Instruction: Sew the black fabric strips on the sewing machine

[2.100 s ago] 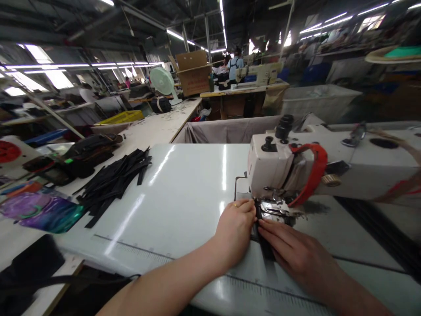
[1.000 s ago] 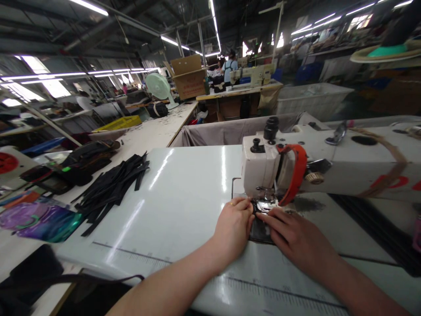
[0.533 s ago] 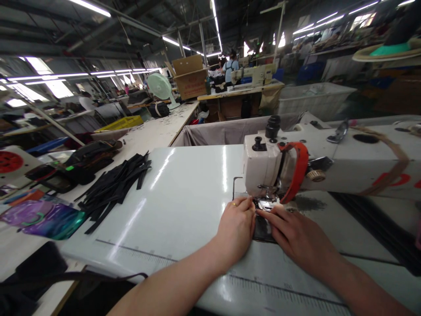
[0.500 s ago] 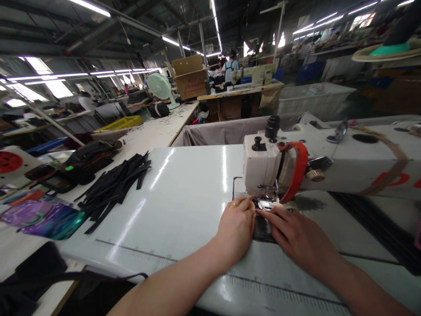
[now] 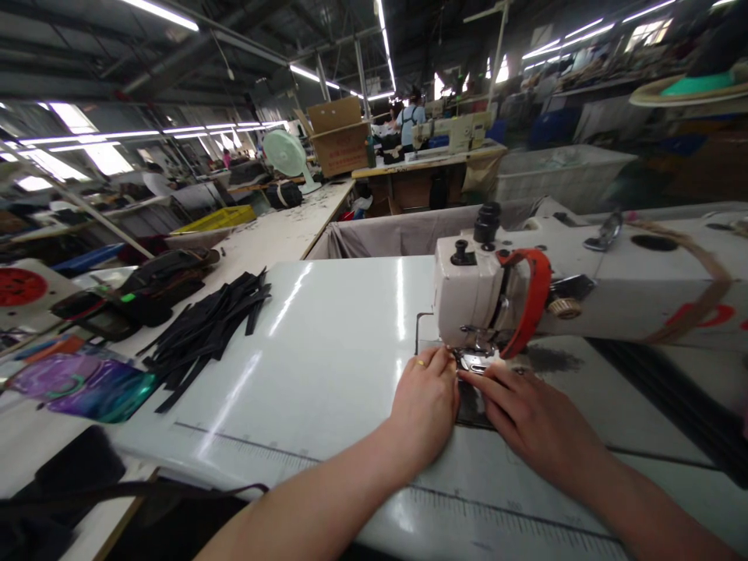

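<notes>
With the left hand (image 5: 425,405) loosely curled and the right hand's (image 5: 534,413) fingers extended, any grip hidden, the barely visible dark piece (image 5: 457,361) at their fingertips is best guided flat, fingertips clear of the metal foot (image 5: 476,362) just ahead.

Both forearms angle inward from the lower edge, the left hand (image 5: 425,405) palm-down with bunched fingers, the right hand (image 5: 529,409) beside it, fingers reaching leftward.

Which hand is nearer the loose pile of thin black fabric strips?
Left. The left hand is right of the black strips, across the glossy pale tabletop; the right hand is farther out, beyond it.
</notes>
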Demonstrator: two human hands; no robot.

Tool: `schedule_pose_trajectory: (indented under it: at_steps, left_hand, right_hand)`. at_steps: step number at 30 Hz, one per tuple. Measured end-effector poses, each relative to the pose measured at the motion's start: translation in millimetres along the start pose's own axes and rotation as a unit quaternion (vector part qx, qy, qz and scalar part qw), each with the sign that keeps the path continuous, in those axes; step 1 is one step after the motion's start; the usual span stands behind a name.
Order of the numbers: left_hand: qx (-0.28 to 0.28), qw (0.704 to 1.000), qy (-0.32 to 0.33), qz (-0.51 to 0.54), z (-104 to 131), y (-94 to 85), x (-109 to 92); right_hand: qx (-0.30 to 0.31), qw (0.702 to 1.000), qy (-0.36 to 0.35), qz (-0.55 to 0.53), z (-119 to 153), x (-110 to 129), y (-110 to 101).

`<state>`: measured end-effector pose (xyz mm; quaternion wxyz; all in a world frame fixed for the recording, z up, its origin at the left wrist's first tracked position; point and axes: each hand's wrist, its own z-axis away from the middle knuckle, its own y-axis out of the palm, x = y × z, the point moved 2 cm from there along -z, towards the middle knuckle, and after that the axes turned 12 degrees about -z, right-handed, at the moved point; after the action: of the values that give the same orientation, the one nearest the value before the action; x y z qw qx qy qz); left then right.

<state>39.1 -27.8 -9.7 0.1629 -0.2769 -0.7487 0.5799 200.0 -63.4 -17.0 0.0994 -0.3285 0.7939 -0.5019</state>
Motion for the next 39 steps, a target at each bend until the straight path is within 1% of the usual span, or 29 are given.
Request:
schedule_pose_trajectory:
  at_steps: [7,11,12,14,15,16,17,19,20,21,24,25,26,28,31,33,35,36,37,39]
  left_hand:
    - [-0.007,1.0,0.014,0.014,2.8,-0.6,-0.6]
    - [-0.017,0.998,0.025,0.054,4.9,-3.7,4.3]
    - [-0.022,0.997,0.023,0.072,3.0,-3.8,7.9]
    - [-0.035,0.994,-0.007,0.105,-4.6,-2.3,18.2]
    - [-0.043,0.992,-0.028,0.111,-9.7,-0.8,24.0]
    - [-0.049,0.993,-0.035,0.106,-15.1,0.8,29.0]
    - [-0.048,0.994,-0.024,0.092,-20.4,2.4,33.0]
    - [-0.031,0.998,0.017,0.052,-28.9,4.0,38.6]
    - [-0.022,0.999,0.023,0.029,-31.4,3.3,41.0]
    - [-0.02,1.0,0.01,0.004,-32.8,1.3,43.6]
    - [-0.036,0.993,-0.084,-0.069,-28.9,-9.0,47.5]
    - [-0.031,0.992,-0.095,-0.076,-25.5,-11.6,45.4]
    - [-0.019,0.994,-0.088,-0.066,-21.4,-13.2,41.3]
    - [0.013,0.999,-0.047,-0.01,-12.3,-13.8,29.3]
    - [0.026,0.997,-0.007,0.072,-0.9,-15.1,15.2]
    - [0.028,0.995,0.021,0.099,2.8,-19.0,13.7]
    - [0.04,0.989,0.067,0.124,4.3,-24.6,16.9]
    - [0.051,0.987,0.078,0.135,4.6,-27.3,19.5]
    - [0.062,0.985,0.071,0.143,4.7,-29.4,22.2]
    - [0.074,0.987,0.025,0.143,4.8,-31.4,25.6]
  right_hand:
    - [0.008,1.0,0.021,-0.02,0.8,-1.0,0.4]
    - [0.007,0.999,0.023,-0.029,2.2,-1.7,-0.1]
    - [0.003,0.999,0.023,-0.03,2.6,-1.9,-0.3]
    - [-0.006,0.999,0.02,-0.031,3.4,-2.1,-0.9]
    - [-0.01,0.999,0.018,-0.03,3.6,-2.1,-1.1]
    - [-0.013,0.999,0.017,-0.031,3.8,-2.1,-1.4]
    - [-0.013,0.999,0.015,-0.034,3.9,-2.0,-1.5]
    - [-0.012,0.999,0.016,-0.039,3.7,-1.7,-1.5]
    - [-0.011,0.999,0.017,-0.042,3.6,-1.5,-1.5]
    - [-0.011,0.999,0.016,-0.043,3.5,-1.3,-1.5]
    - [-0.016,0.999,0.012,-0.039,3.3,-0.5,-1.9]
    - [-0.018,0.999,0.01,-0.036,3.2,-0.4,-2.1]
    - [-0.019,0.999,0.006,-0.033,3.2,-0.2,-2.1]
    - [-0.016,0.999,-0.003,-0.028,3.1,-0.1,-1.8]
    - [-0.006,1.0,-0.013,-0.028,3.1,-1.1,0.0]
    - [0.001,0.999,-0.002,-0.033,3.3,-2.5,1.4]
    - [-0.003,0.999,0.007,-0.036,3.4,-3.2,1.6]
    - [-0.009,0.999,0.006,-0.038,3.3,-3.0,1.2]
    - [-0.012,0.999,0.0,-0.042,3.1,-2.3,0.5]
    - [-0.017,0.998,-0.023,-0.055,2.1,0.2,-1.1]
